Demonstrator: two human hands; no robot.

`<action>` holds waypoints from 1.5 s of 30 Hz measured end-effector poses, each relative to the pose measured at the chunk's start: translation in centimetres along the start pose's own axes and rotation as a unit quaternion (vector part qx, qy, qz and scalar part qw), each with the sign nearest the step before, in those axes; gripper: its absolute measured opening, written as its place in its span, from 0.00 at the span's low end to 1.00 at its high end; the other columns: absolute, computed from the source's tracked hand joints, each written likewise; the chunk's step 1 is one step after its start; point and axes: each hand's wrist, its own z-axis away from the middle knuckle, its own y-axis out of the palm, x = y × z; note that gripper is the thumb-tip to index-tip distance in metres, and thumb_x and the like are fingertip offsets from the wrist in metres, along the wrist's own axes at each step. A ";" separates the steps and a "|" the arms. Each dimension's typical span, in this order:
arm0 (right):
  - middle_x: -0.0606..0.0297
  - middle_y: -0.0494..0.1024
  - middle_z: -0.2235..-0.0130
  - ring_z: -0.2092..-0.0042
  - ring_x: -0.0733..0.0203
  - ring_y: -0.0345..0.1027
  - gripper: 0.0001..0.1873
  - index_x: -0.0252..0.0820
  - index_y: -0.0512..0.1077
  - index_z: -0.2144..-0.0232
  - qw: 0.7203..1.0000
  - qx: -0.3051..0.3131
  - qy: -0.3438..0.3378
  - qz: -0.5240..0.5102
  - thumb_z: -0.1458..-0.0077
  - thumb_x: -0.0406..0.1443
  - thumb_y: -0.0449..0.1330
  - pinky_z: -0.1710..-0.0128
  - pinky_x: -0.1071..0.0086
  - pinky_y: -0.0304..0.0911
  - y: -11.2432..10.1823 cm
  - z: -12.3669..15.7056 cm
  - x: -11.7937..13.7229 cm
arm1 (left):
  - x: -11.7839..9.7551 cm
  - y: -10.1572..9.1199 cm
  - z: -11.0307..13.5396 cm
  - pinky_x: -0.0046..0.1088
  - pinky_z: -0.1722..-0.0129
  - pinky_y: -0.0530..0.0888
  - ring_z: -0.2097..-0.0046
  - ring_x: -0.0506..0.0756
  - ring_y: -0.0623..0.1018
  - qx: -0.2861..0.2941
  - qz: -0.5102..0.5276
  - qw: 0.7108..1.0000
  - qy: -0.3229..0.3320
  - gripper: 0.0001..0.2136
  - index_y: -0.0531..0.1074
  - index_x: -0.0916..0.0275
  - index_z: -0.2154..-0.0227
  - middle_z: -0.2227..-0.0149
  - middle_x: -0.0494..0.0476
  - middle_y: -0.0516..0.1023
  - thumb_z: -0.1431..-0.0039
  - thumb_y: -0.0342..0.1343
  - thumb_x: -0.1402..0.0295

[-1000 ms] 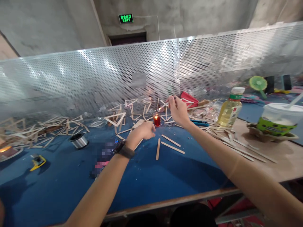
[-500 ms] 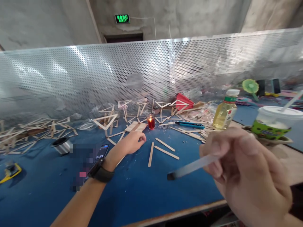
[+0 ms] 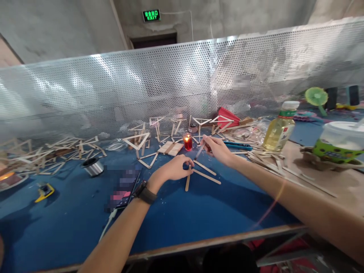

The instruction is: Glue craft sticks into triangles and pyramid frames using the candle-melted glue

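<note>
My left hand (image 3: 176, 168) rests on the blue table top (image 3: 199, 212) with its fingers curled down onto the top end of a flat wooden stick (image 3: 187, 182). Two more wooden sticks (image 3: 207, 172) lie just to the right of it. My right hand (image 3: 218, 149) pinches a thin translucent stick with a dark tip (image 3: 200, 151). The tip points down and left, close to the sticks and just right of a lit red candle in a small glass (image 3: 187, 141).
Many stick triangles (image 3: 138, 140) and loose sticks lie along the perforated metal screen (image 3: 170, 87). A phone (image 3: 125, 187), a metal cup (image 3: 92, 167), a yellow tool (image 3: 44, 191), a blue pen (image 3: 238, 144), an oil bottle (image 3: 279, 129) and a lidded cup (image 3: 338, 142) stand around.
My right hand, held close to the camera half a second ago, has gone back out to the sticks beside the candle. My left hand has shifted right onto a stick's end.
</note>
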 end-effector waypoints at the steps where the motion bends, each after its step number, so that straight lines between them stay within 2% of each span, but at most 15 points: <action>1: 0.74 0.60 0.79 0.80 0.69 0.50 0.27 0.43 0.70 0.72 1.000 -0.001 0.020 -0.013 0.42 0.60 0.59 0.81 0.71 0.44 -0.1 -0.3 -0.5 | 0.1 0.1 -0.2 0.33 0.55 0.74 0.56 0.58 0.79 -0.001 -0.001 1.000 -0.003 0.09 0.80 0.57 0.58 0.55 0.59 0.80 0.38 0.60 0.61; 6: 0.74 0.60 0.77 0.81 0.71 0.48 0.23 0.41 0.70 0.70 0.993 0.004 0.100 -0.060 0.40 0.55 0.59 0.82 0.73 0.39 -1.1 0.2 -2.0 | 0.5 0.7 -1.2 0.35 0.57 0.73 0.57 0.59 0.79 -0.013 0.030 0.999 -0.003 0.10 0.81 0.60 0.62 0.58 0.60 0.82 0.37 0.60 0.59; 10: 0.74 0.57 0.78 0.81 0.73 0.46 0.21 0.40 0.68 0.70 0.989 -0.002 0.135 -0.060 0.38 0.52 0.59 0.82 0.74 0.37 -1.8 0.9 -2.0 | 0.5 1.5 -1.1 0.36 0.56 0.73 0.57 0.59 0.79 -0.064 0.037 0.997 0.004 0.09 0.81 0.61 0.65 0.59 0.60 0.82 0.36 0.60 0.62; 13: 0.75 0.57 0.78 0.81 0.73 0.48 0.20 0.40 0.67 0.70 0.989 -0.007 0.141 -0.040 0.36 0.50 0.58 0.82 0.76 0.39 -2.0 0.9 -2.0 | 0.6 1.9 -0.5 0.37 0.55 0.74 0.56 0.59 0.79 -0.105 0.010 0.994 0.010 0.09 0.81 0.61 0.62 0.58 0.61 0.81 0.34 0.57 0.64; 15: 0.73 0.60 0.77 0.81 0.73 0.50 0.20 0.40 0.68 0.69 0.990 0.000 0.137 -0.019 0.35 0.51 0.57 0.82 0.76 0.42 -2.0 0.7 -2.1 | 0.6 1.9 -0.2 0.38 0.54 0.75 0.54 0.59 0.79 -0.120 -0.003 0.993 0.015 0.09 0.81 0.61 0.58 0.57 0.61 0.80 0.33 0.55 0.67; 18: 0.71 0.65 0.76 0.80 0.72 0.54 0.21 0.40 0.69 0.69 0.991 0.016 0.127 0.031 0.34 0.50 0.55 0.82 0.77 0.46 -1.8 0.6 -2.3 | 0.7 1.6 0.2 0.39 0.51 0.75 0.53 0.59 0.78 -0.124 -0.015 0.992 0.030 0.11 0.81 0.60 0.56 0.55 0.61 0.79 0.34 0.55 0.68; 20: 0.70 0.67 0.76 0.79 0.71 0.57 0.21 0.40 0.70 0.69 0.989 0.022 0.132 0.063 0.33 0.50 0.55 0.83 0.77 0.47 -1.6 0.7 -2.5 | 0.6 1.3 0.4 0.39 0.51 0.75 0.53 0.59 0.78 -0.119 -0.031 0.992 0.037 0.10 0.82 0.60 0.59 0.56 0.61 0.80 0.34 0.55 0.68; 23: 0.69 0.69 0.75 0.79 0.70 0.60 0.20 0.39 0.70 0.69 0.987 0.024 0.137 0.086 0.32 0.48 0.55 0.83 0.77 0.51 -1.1 0.9 -2.6 | -0.7 0.7 1.0 0.39 0.53 0.76 0.56 0.59 0.79 -0.116 -0.075 0.990 0.022 0.08 0.81 0.61 0.65 0.60 0.61 0.80 0.36 0.56 0.67; 27: 0.68 0.70 0.76 0.78 0.69 0.62 0.19 0.39 0.71 0.69 0.987 0.016 0.131 0.093 0.30 0.45 0.52 0.84 0.77 0.54 -0.8 0.7 -2.9 | -4.8 1.1 3.1 0.42 0.52 0.76 0.56 0.61 0.80 -0.116 -0.149 0.982 0.005 0.11 0.80 0.63 0.68 0.63 0.62 0.81 0.35 0.52 0.71; 29: 0.68 0.71 0.76 0.78 0.69 0.62 0.19 0.39 0.71 0.69 0.986 0.013 0.133 0.095 0.30 0.44 0.52 0.84 0.77 0.54 -0.8 0.5 -3.1 | -7.0 2.3 4.4 0.43 0.48 0.76 0.53 0.62 0.80 -0.115 -0.161 0.980 0.030 0.14 0.80 0.64 0.62 0.59 0.63 0.81 0.32 0.48 0.70; 31: 0.68 0.71 0.76 0.78 0.69 0.62 0.19 0.39 0.71 0.69 0.986 0.011 0.129 0.101 0.29 0.43 0.52 0.85 0.77 0.55 -0.9 0.4 -3.3 | -8.6 3.8 5.7 0.46 0.41 0.74 0.46 0.64 0.78 -0.116 -0.147 0.980 0.067 0.16 0.77 0.66 0.49 0.49 0.66 0.80 0.31 0.50 0.65; 34: 0.67 0.72 0.75 0.77 0.69 0.64 0.20 0.39 0.72 0.69 0.987 0.010 0.117 0.111 0.29 0.44 0.52 0.84 0.77 0.56 -1.0 0.3 -3.4 | -9.4 5.4 6.8 0.48 0.35 0.69 0.36 0.65 0.71 -0.103 -0.123 0.984 0.080 0.23 0.69 0.65 0.37 0.36 0.67 0.71 0.29 0.50 0.59; 38: 0.66 0.73 0.75 0.77 0.69 0.64 0.19 0.39 0.72 0.69 0.985 0.012 0.123 0.124 0.30 0.44 0.53 0.85 0.78 0.56 -1.0 0.3 -3.3 | -9.1 5.8 7.1 0.48 0.31 0.64 0.31 0.64 0.65 -0.083 -0.102 0.989 0.072 0.23 0.68 0.60 0.35 0.32 0.65 0.66 0.27 0.46 0.57; 45: 0.67 0.72 0.75 0.78 0.70 0.63 0.18 0.38 0.72 0.69 0.983 0.008 0.121 0.136 0.29 0.42 0.53 0.86 0.78 0.54 -0.7 0.3 -3.1 | -9.2 5.6 6.9 0.44 0.31 0.64 0.32 0.62 0.66 -0.084 -0.090 0.989 0.084 0.22 0.69 0.60 0.36 0.33 0.62 0.67 0.27 0.47 0.58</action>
